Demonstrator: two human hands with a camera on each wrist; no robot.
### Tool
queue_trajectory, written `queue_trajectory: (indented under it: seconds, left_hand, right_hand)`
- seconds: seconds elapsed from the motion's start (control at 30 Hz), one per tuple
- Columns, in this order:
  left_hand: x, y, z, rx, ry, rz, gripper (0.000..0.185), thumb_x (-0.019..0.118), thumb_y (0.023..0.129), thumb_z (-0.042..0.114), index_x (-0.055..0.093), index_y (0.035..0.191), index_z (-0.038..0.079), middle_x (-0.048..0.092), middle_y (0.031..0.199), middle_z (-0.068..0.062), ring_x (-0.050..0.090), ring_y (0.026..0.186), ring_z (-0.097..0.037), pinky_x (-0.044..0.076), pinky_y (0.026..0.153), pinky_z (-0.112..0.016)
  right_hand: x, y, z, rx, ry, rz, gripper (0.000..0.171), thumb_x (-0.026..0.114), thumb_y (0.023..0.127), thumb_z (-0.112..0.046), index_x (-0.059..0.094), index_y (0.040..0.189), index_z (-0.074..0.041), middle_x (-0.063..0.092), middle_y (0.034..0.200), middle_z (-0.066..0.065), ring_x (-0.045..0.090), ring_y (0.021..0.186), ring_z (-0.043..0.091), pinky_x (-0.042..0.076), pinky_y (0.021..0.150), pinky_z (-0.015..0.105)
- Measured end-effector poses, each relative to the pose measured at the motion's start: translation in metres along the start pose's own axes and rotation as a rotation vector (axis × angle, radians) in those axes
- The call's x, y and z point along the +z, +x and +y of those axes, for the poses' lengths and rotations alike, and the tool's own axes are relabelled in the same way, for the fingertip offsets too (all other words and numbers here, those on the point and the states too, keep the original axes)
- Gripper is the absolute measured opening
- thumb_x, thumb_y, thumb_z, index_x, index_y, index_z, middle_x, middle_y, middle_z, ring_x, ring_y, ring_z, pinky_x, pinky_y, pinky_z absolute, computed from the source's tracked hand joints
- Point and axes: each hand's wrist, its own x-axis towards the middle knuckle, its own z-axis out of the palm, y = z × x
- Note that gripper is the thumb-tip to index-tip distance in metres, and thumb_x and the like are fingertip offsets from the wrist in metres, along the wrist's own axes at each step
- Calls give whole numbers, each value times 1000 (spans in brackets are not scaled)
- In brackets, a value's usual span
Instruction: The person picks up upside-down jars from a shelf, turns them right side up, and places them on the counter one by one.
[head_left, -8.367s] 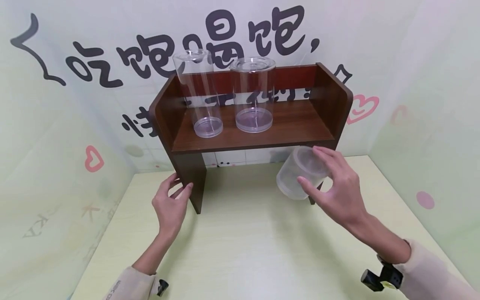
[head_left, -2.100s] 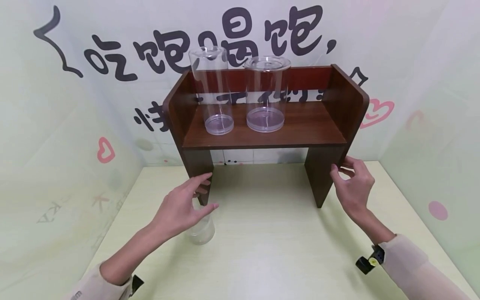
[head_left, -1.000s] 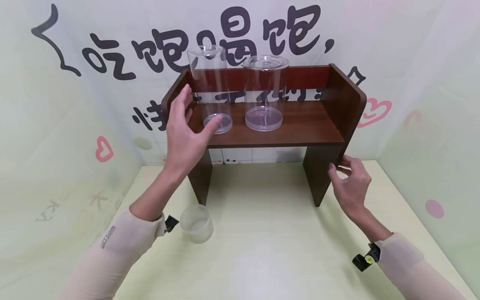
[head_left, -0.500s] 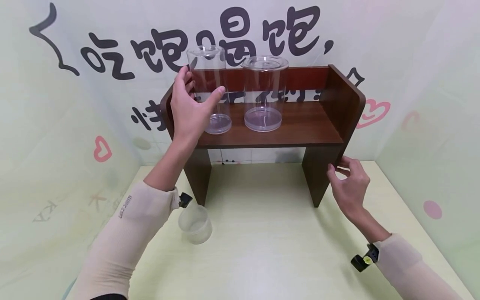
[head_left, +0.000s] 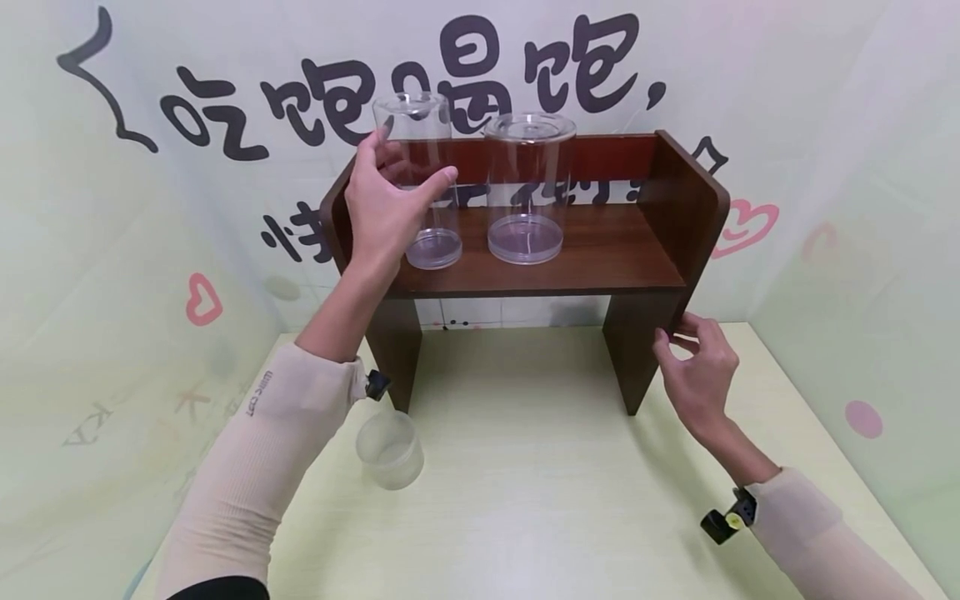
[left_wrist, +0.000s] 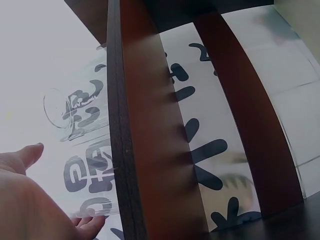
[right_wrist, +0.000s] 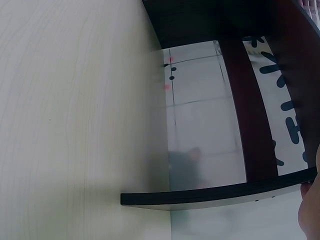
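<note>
Your left hand is reaching up to the tall jar, which is standing at the 9 o'clock end of the shelf. The fingers are spread around the jar's upper wall, thumb at its 3 o'clock side, the rest at 9 o'clock; whether they are pressing the wall yet, I cannot tell. In the left wrist view the palm is lying open beside the clear wall.

Your right hand is resting at the shelf's right leg, fingers loosely curled and touching its edge, gripping nothing.

Risks, as judged:
- The jar is tall, narrow and smooth. A grip this high is likely to tip it if the fingers close unevenly.
- The wide jar is standing just beside it at 3 o'clock. Any swing that way is likely to knock it.
- The shelf's left side panel is standing close at 9 o'clock, crowding your knuckles.
- The lid may be loose; that cannot be told.

Also present: a small frosted cup is sitting on the desk under your left forearm, near the left leg. A dropped elbow is likely to strike it.
</note>
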Motion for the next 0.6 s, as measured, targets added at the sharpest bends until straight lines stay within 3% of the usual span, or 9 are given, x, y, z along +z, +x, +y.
queue_trajectory:
  seconds: [0.2, 0.6]
  left_hand:
    - [0, 0, -1, 3, 6, 21, 86, 89, 85, 32, 44, 156, 11, 61, 143, -10, 65, 124, -18, 54, 110, -30]
    - [-4, -8, 5, 44, -34, 41, 84, 91, 82, 30, 50, 152, 10, 63, 139, -7, 63, 120, -17, 53, 105, -25]
  right_hand:
    - [0, -1, 1, -2, -8, -2, 23, 74, 88, 6, 69, 109, 14, 69, 100, 30, 57, 97, -15, 52, 84, 3]
    - [1, 0, 2, -6, 0, 19, 23, 74, 87, 7, 69, 108, 14, 69, 99, 30, 57, 96, -15, 52, 84, 3]
